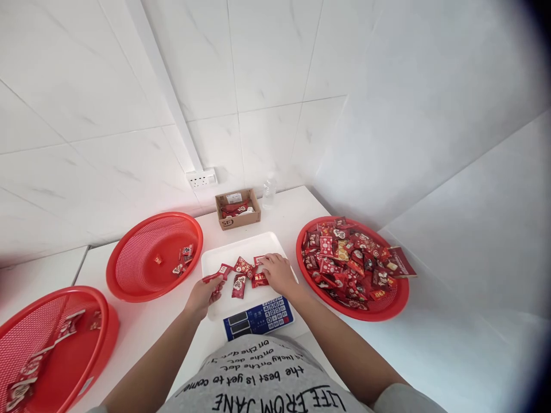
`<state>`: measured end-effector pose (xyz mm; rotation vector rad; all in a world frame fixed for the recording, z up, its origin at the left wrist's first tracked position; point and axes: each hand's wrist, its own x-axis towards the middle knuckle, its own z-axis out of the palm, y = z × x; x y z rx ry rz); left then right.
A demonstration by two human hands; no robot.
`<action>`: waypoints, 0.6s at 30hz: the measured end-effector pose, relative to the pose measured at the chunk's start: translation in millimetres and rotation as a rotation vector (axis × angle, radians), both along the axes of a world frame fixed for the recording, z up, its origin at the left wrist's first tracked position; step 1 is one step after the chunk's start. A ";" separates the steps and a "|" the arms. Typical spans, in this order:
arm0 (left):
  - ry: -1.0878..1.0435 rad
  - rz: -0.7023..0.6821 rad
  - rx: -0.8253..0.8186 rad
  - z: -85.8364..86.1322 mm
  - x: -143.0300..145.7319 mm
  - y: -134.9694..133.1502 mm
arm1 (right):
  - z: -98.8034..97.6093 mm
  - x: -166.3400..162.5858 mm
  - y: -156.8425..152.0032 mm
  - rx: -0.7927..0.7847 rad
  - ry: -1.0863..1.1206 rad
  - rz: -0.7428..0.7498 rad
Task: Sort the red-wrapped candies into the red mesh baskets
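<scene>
Pinched between thumb and fingers, the grip of my left hand (pixel 202 295) holds a red packet (pixel 216 274) by its end, just over the left edge of the white tray (pixel 241 245). My right hand (pixel 278 272) lies palm down on the loose packets (pixel 243 268) in the middle of that tray. Its fingers are curled over one of them, and I cannot tell whether that grip has closed on it or only rests there. The tray sits on a scale (pixel 258 317) at the middle of the worktop's near edge.

By my reading, the step in hand is working through the few packets on the tray, one hand to each. Any lift from here calls for a firm pinch on the slippery wrapper and for leaving the neighbouring packets on the tray undisturbed.

A full basket (pixel 394 301) of red packets stands just beside the tray toward the worktop's right edge. A second basket (pixel 124 293) with only a few packets stands to the tray's left, and a third basket (pixel 105 338) sits at the near left corner. A cardboard box (pixel 238 209) and a clear bottle (pixel 269 192) stand at the far edge by the wall.
</scene>
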<state>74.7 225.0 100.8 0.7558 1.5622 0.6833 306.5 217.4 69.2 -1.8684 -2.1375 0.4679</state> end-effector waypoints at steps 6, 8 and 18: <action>0.353 -0.136 0.142 -1.1 -8.0 -3.5 | -0.6 -2.3 0.4 0.037 -0.027 -0.007; 0.586 -0.283 0.280 -2.3 -8.6 -1.2 | 2.6 -6.4 0.7 0.067 -0.014 0.026; 0.799 -0.542 0.370 -11.0 14.0 19.6 | 6.8 -40.5 2.0 -0.012 -0.049 0.111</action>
